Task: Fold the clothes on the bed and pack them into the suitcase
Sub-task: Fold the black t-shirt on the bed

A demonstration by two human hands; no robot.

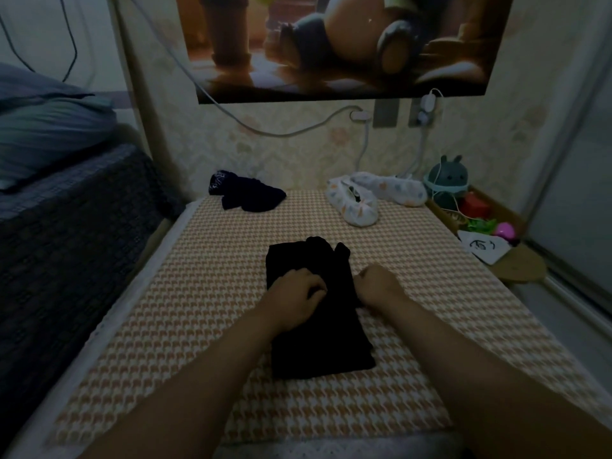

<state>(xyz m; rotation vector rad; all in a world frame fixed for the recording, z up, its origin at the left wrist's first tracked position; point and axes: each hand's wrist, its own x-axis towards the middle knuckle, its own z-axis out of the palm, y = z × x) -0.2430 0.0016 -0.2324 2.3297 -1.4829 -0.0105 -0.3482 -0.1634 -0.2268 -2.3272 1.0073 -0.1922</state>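
At the far left a blue pillow point(49, 127) lies on a dark checked blanket point(73, 246); beside it runs the bed point(198, 326), covered in an orange-and-white houndstooth sheet; near its far left corner, against the wall, sits a crumpled dark garment point(246, 193). In the middle of the bed the black garment point(318, 339) lies flat, folded into a long narrow strip running away from the person; the left hand point(298, 289) rests on its upper half, fingers curled into the cloth and pinching it; the right hand point(377, 284) is clenched just at the strip's right edge, touching it, though the dim light hides whether any cloth lies between its fingers. Further right, at the far end of the bed, lies a white garment with coloured spots point(362, 202); just beyond it a teal plush rabbit point(447, 180) sits on a wooden tray point(516, 270) of small toys, with a white paper point(485, 250) on the near end.
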